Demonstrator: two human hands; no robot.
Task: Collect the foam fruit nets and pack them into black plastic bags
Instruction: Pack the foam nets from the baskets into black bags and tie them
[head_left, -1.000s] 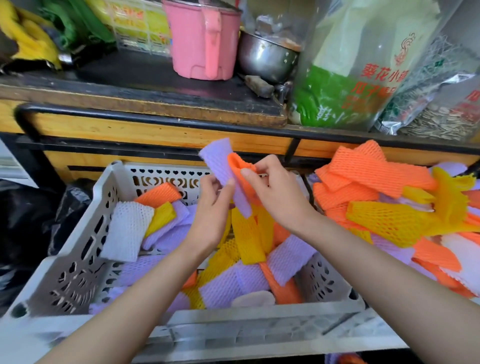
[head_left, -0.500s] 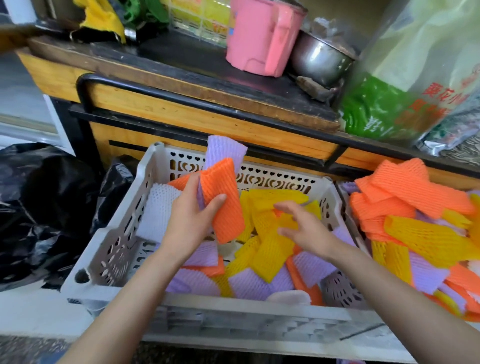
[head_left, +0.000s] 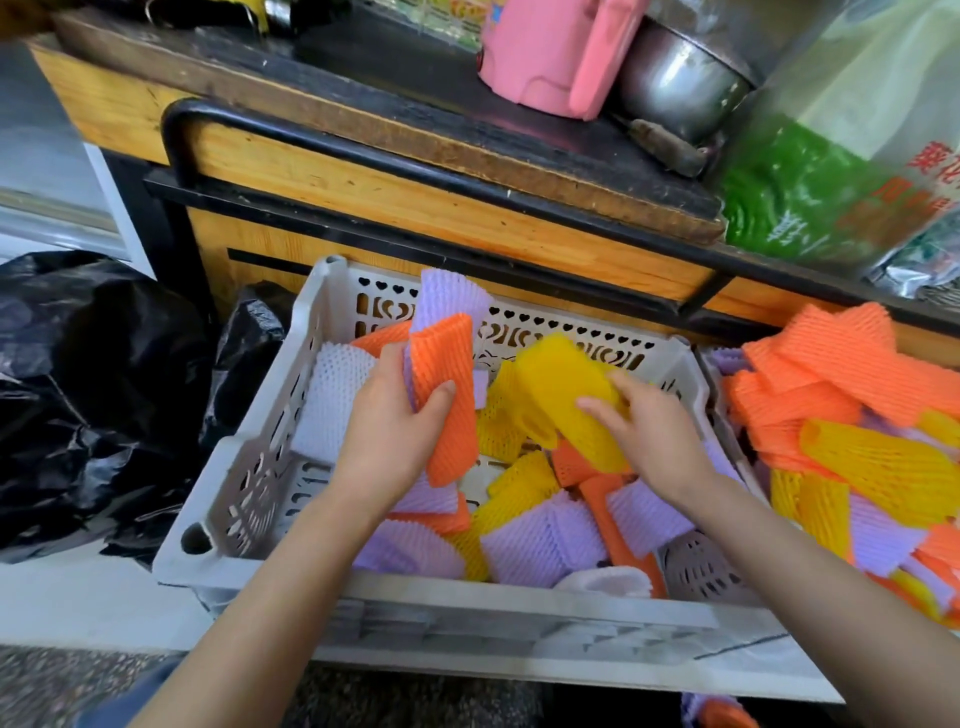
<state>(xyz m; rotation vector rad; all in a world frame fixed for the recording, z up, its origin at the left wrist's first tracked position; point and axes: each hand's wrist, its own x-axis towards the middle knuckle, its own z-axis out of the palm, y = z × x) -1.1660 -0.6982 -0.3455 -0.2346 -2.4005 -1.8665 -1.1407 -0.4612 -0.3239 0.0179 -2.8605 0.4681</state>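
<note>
Black bags (head_left: 98, 384) by crate (head_left: 249, 467); L fingers (head_left: 390, 364) grip orange net (head_left: 449, 405), R fingers (head_left: 621, 387) yellow net (head_left: 561, 384).

Wooden counter (head_left: 363, 193) is seen across the far side, dark worn top, 1 black metal rail (head_left: 441, 174) fixed along its front. 1 pink jug (head_left: 545, 52), 1 steel bowl (head_left: 670, 88) and 1 green printed bag (head_left: 831, 197) are stood on top, far right. Speckled floor (head_left: 52, 680) is seen near left. Scene is evenly lit.
</note>
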